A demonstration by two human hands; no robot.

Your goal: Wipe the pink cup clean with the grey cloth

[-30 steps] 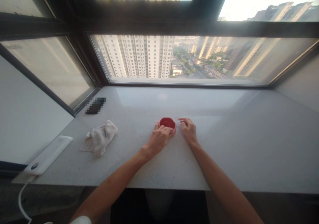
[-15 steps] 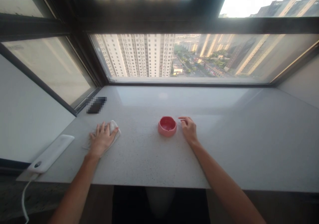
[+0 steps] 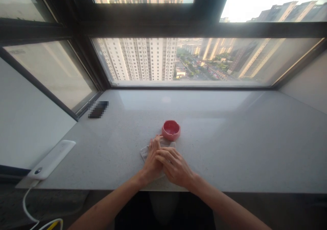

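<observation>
two bare hands are in view, the left hand (image 3: 151,162) and the right hand (image 3: 174,166), and they are together, the right lying across the left with its fingers over the back of the left's fingers. both rest on one crumpled off-white cloth (image 3: 145,153), which lies on the speckled pale stone counter (image 3: 230,148) under and between the palms, showing at the far and left edges. whether the fingers are gripping it or only pressing on it cannot be told. the cloth sits in front of the hands' wrists-to-fingertips line, mostly hidden by them, and its far edge comes just short of one round pink ceramic dish (image 3: 171,134) with a red inside, whose near rim is just beyond the left hand's fingertips. there is one dish, one cloth and nothing else between the hands and the window. further left on the counter lie one dark flat object (image 3: 98,109), pixelated too coarsely to name, near the window corner, and one flat white device (image 3: 51,159) along the left wall, with a white cable (image 3: 27,206) hanging off the counter edge. beyond the counter, the dark window frame (image 3: 163,29) holds the glass looking out on tall apartment towers (image 3: 139,59), well apart from the hands.
</observation>
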